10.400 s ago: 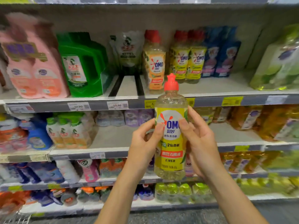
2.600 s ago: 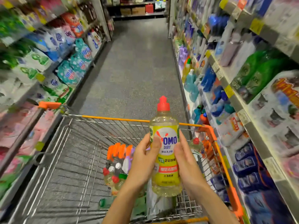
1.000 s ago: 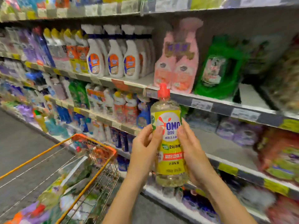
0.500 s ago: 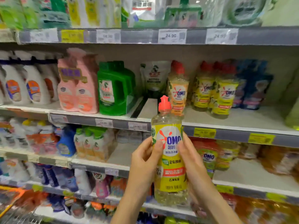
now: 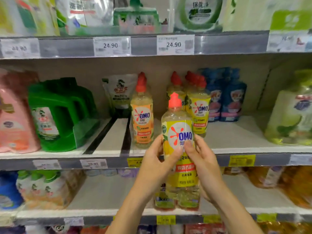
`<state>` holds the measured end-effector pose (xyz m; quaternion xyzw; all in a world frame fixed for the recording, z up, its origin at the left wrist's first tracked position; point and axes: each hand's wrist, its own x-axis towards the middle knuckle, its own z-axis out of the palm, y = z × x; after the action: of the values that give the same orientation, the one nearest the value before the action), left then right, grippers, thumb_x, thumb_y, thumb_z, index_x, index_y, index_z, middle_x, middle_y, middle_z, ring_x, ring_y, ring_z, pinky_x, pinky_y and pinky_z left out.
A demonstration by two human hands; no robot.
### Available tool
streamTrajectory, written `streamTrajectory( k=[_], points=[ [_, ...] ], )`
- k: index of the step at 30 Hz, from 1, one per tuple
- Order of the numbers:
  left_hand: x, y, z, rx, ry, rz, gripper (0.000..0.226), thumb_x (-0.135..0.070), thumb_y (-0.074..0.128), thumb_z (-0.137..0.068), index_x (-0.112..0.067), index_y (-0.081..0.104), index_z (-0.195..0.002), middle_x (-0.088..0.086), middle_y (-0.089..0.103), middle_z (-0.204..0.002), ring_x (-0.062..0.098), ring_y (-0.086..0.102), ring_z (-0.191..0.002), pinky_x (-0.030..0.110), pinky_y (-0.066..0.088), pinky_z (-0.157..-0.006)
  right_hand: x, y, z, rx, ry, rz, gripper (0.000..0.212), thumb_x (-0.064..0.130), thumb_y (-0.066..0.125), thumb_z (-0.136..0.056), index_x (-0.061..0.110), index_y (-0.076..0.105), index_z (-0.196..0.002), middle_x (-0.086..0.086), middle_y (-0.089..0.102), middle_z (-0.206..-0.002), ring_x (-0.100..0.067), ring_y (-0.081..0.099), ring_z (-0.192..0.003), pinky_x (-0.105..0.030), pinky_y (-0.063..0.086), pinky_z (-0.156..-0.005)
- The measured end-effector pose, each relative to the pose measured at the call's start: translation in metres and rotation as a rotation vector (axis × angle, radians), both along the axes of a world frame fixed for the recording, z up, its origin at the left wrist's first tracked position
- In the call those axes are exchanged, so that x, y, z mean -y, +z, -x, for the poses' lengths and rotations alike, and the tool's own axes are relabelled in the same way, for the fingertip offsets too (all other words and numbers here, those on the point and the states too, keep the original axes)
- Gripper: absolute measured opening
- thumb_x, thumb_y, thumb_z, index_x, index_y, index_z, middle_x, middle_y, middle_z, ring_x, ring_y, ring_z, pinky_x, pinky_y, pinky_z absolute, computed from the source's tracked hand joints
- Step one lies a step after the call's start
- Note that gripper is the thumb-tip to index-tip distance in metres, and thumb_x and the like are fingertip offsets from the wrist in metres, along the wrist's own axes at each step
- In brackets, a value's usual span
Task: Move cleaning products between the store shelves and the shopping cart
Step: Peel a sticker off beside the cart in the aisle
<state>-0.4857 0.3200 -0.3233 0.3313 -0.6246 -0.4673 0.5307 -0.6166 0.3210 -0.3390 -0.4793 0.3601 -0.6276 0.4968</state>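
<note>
Setting: supermarket aisle, grey metal shelving (image 5: 270,159) with price tags, stocked with cleaning products; cart not in view.
Far left: pink soft refill pouches (image 5: 15,115), then green plastic handled jug (image 5: 55,114), both on the middle shelf.
Left of centre: white stand-up refill pouch (image 5: 119,92) at the back, bare divider lanes in front of it.
Centre shelf: clear orange-label OMO bottle with red cap (image 5: 142,115), upright, near the front edge.
Left hand (image 5: 155,164): fingers and thumb curled round the held bottle's left side.
Task item: clear yellow-label OMO dish-soap bottle with red cap (image 5: 179,132), upright, in the air in front of the middle shelf, base below the shelf lip, resting on nothing.
Right hand (image 5: 202,162): wrapped round the right side, thumb pressed on the label front.
Behind it: matching yellow-label OMO bottles (image 5: 199,108) in a row, bare shelf ahead of them.
Right: blue refill pouches (image 5: 226,95), then pale green soft pack (image 5: 290,112) at far right.
Step (judged): likely going back on the shelf, in front of its matching row.
Risk 1: base is under lip level; pushing in without lifting would catch the edge and tip the bottle.
Risk 2: slot between the orange-label bottle and the yellow row looks tight; a wide entry could knock a neighbour over.
Risk 3: slick plastic; freeing one hand early could let it slip.
</note>
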Motion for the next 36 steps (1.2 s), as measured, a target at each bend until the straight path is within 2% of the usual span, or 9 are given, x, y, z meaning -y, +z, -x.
streamTrajectory(
  k=[4,9,14,20,23,26,28,32,36],
  points=[
    [0.055,0.012,0.009,0.037,-0.035,0.085,0.040,-0.032,0.066,-0.077,-0.029,0.058,-0.116,-0.010,0.071,-0.109,0.009,0.067,-0.102,0.030,0.057,-0.085,0.041,0.013,0.008,-0.040,-0.079,0.060,0.061,0.041,0.062,-0.079,0.021,0.049,-0.135,-0.001,0.068,-0.121,-0.018,0.067,-0.108,-0.042,0.056,-0.088],
    [0.113,0.021,0.015,0.131,-0.066,0.115,0.052,-0.029,0.067,-0.085,-0.026,0.048,-0.133,-0.009,0.066,-0.119,0.005,0.063,-0.109,0.032,0.054,-0.091,0.086,0.026,0.020,-0.139,-0.145,0.144,0.041,0.037,0.057,-0.082,0.032,0.053,-0.122,0.013,0.072,-0.110,-0.009,0.068,-0.104,-0.024,0.057,-0.076],
    [0.152,0.002,0.019,0.277,0.081,0.167,0.056,-0.055,0.063,-0.072,-0.062,0.039,-0.123,-0.011,0.052,-0.137,0.008,0.047,-0.129,0.041,0.043,-0.106,0.119,0.011,0.023,-0.167,-0.199,0.129,0.050,0.035,0.057,-0.082,0.037,0.048,-0.130,0.020,0.069,-0.113,-0.001,0.064,-0.108,-0.016,0.053,-0.077],
    [0.162,-0.015,0.026,0.258,0.089,0.150,0.061,-0.057,0.065,-0.071,-0.068,0.039,-0.124,-0.012,0.047,-0.143,0.007,0.041,-0.135,0.042,0.037,-0.111,0.132,-0.002,0.034,-0.175,-0.137,0.088,0.049,0.040,0.063,-0.082,0.048,0.046,-0.127,0.024,0.060,-0.124,0.007,0.058,-0.113,-0.014,0.052,-0.082],
    [0.161,-0.017,0.021,0.272,0.078,0.114,0.063,-0.055,0.066,-0.066,-0.062,0.041,-0.124,-0.015,0.049,-0.140,0.002,0.046,-0.130,0.038,0.041,-0.108,0.129,-0.005,0.044,-0.373,-0.091,0.103,0.058,0.042,0.066,-0.085,0.051,0.040,-0.136,0.024,0.054,-0.135,0.001,0.051,-0.126,-0.028,0.048,-0.100],
    [0.157,-0.017,0.018,0.326,0.085,0.128,0.060,-0.051,0.064,-0.069,-0.055,0.039,-0.123,-0.021,0.050,-0.134,-0.002,0.049,-0.124,0.033,0.044,-0.105,0.125,-0.007,0.051,-0.622,-0.145,0.077,0.065,0.029,0.068,-0.089,0.057,0.031,-0.135,0.032,0.049,-0.133,0.006,0.049,-0.123,-0.028,0.047,-0.102],
    [0.159,-0.018,0.022,0.342,0.109,0.145,0.059,-0.050,0.063,-0.072,-0.051,0.038,-0.126,-0.021,0.050,-0.134,-0.003,0.048,-0.124,0.031,0.044,-0.104,0.126,-0.007,0.051,-0.773,-0.245,0.095,0.065,0.035,0.066,-0.088,0.059,0.025,-0.133,0.028,0.045,-0.135,0.002,0.046,-0.125,-0.025,0.045,-0.102],
    [0.179,-0.022,0.030,0.358,0.174,0.098,0.064,-0.059,0.056,-0.068,-0.054,0.035,-0.128,-0.008,0.052,-0.139,0.012,0.049,-0.128,0.042,0.043,-0.105,0.130,0.002,0.042,-0.899,-0.401,0.072,0.071,0.056,0.050,-0.079,0.035,0.035,-0.145,0.002,0.052,-0.138,-0.019,0.053,-0.123,-0.041,0.049,-0.100],
    [0.199,-0.024,0.035,0.349,0.138,0.023,0.064,-0.055,0.059,-0.065,-0.060,0.040,-0.126,-0.010,0.056,-0.134,0.015,0.054,-0.123,0.048,0.046,-0.101,0.136,0.008,0.036,-1.054,-0.465,-0.040,0.067,0.061,0.041,-0.084,0.029,0.038,-0.143,0.001,0.058,-0.131,-0.021,0.059,-0.113,-0.035,0.052,-0.092]
  ],
)
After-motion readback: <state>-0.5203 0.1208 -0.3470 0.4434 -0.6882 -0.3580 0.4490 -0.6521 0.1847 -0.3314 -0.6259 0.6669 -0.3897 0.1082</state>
